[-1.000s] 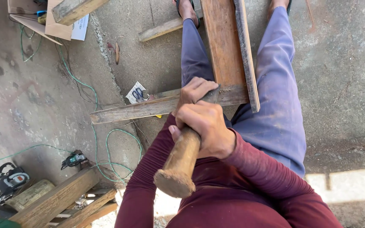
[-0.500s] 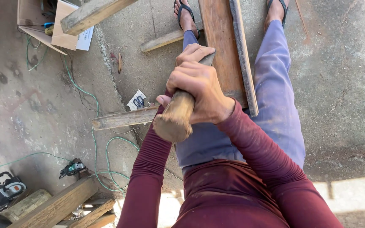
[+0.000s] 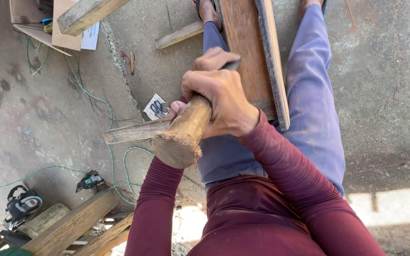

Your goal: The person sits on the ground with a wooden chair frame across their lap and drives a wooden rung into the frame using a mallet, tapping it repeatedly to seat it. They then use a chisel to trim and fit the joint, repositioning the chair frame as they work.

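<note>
My right hand [image 3: 224, 102] is clenched around a thick, round wooden tool handle [image 3: 183, 135], whose rough butt end points toward the camera. My left hand [image 3: 212, 59] is curled just beyond it, by a dark tip of the tool, and is mostly hidden behind the right hand. Both hands hover over a long brown plank [image 3: 243, 42] that lies between my legs in blue trousers. A thin lath [image 3: 274, 61] stands along the plank's right edge. A grey wooden strip [image 3: 131, 132] sticks out to the left beneath the handle.
On the concrete floor to the left lie a green cable [image 3: 103, 102], a scissors package [image 3: 156, 107], a small power tool [image 3: 88, 181], a circular saw [image 3: 21, 205] and stacked timber [image 3: 72, 225]. A cardboard box [image 3: 34, 21] and a beam [image 3: 88, 14] sit top left.
The handle has swung up from low near my lap to a raised tilt, butt end closer to the camera. Both hands moved farther up along the plank.
</note>
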